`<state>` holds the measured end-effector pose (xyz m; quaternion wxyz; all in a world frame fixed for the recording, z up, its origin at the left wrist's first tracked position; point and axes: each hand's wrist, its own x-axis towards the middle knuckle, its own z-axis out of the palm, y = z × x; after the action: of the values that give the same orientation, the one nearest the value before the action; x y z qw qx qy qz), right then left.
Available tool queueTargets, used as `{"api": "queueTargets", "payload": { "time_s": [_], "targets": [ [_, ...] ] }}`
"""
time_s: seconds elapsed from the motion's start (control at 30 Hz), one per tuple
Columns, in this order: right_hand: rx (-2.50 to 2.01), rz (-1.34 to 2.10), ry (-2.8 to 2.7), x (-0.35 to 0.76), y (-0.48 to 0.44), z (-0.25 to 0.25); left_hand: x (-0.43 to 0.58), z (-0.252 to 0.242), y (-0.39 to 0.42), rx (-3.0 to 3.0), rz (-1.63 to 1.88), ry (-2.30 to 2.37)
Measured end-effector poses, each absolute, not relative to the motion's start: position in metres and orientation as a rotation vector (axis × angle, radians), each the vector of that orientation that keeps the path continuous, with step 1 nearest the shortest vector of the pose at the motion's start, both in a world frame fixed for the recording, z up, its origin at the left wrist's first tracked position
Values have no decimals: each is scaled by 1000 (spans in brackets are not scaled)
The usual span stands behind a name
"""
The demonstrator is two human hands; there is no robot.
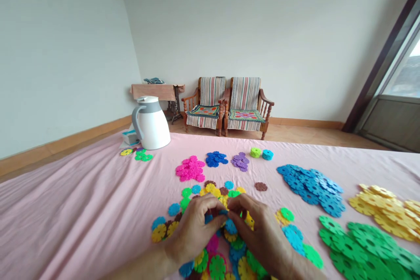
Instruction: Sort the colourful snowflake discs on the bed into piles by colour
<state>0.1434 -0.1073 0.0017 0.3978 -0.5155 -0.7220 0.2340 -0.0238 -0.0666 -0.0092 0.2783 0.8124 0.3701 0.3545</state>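
Observation:
My left hand (201, 221) and my right hand (257, 223) meet fingertip to fingertip above a mixed pile of plastic snowflake discs (217, 266). Between them a small blue snowflake disc (223, 212) shows, mostly covered by the fingers. Left thumb and index finger pinch it from one side. On the other side the right fingertips are closed at its edge. Yellow, green, blue, brown and pink discs lie beneath and around both hands, and the wrists hide part of the pile.
Sorted heaps of pink (190, 169), dark blue (216, 159), purple (240, 161), larger blue (310, 186), yellow (387, 210) and green discs (364, 245) lie on the pink cloth (82, 201). A white jug (154, 127) stands at back left. Two wooden armchairs (244, 116) are beyond.

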Motion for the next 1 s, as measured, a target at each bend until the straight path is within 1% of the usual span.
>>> {"api": "queueTargets", "payload": {
  "time_s": [0.07, 0.17, 0.4, 0.63, 0.87, 1.0],
  "targets": [
    [-1342, 548, -1778, 151, -105, 8, -24, -7, -58, 2131, 943, 1011],
    [-1459, 455, -1658, 171, -100, 12, -22, -2, -38, 2115, 834, 1039],
    [-1706, 328, -1671, 223, -93, 0, 10, -6, 13, 2393, 531, 1107],
    [-1752, 411, -1836, 252, -96, 1, 26, -12, 38, 2456, 375, 1188],
    [-1785, 602, -2038, 268, -116, 7, 20, -11, 39, 2466, 328, 1160],
    [-1783, 596, -2104, 265, -126, 13, 18, -11, 38, 2453, 323, 1120]
  ]
}}
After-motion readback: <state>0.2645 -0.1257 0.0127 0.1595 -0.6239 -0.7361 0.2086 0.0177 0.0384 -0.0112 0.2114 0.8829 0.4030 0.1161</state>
